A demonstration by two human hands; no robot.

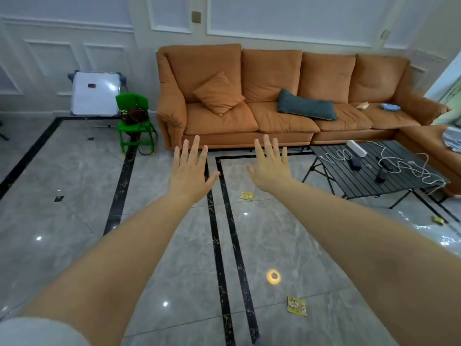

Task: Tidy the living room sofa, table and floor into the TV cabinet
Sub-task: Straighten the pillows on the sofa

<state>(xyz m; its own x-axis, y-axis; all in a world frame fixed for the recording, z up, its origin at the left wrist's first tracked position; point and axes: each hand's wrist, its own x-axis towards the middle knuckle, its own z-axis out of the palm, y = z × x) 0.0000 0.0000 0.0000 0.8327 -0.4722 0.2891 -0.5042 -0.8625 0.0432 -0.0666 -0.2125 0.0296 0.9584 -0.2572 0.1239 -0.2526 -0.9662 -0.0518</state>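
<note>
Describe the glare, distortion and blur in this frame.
Head view: ceiling lights glare as bright spots on the glossy floor, the largest a ringed glow; wide-angle distortion bends the wall panelling and stretches the forearms at the edges; both open hands, left and right, look sharp; the cables on the table look soft.

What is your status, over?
Left hand and right hand open, empty. Packets on floor, cables on table. Path clear.

At ten o'clock: whiteboard [95, 93] leaning against panelled wall [50, 53]. Just right of it: green plastic chair [133, 121] carrying brown bag [133, 115]. At twelve o'clock: brass wall plate [196, 17].
</note>
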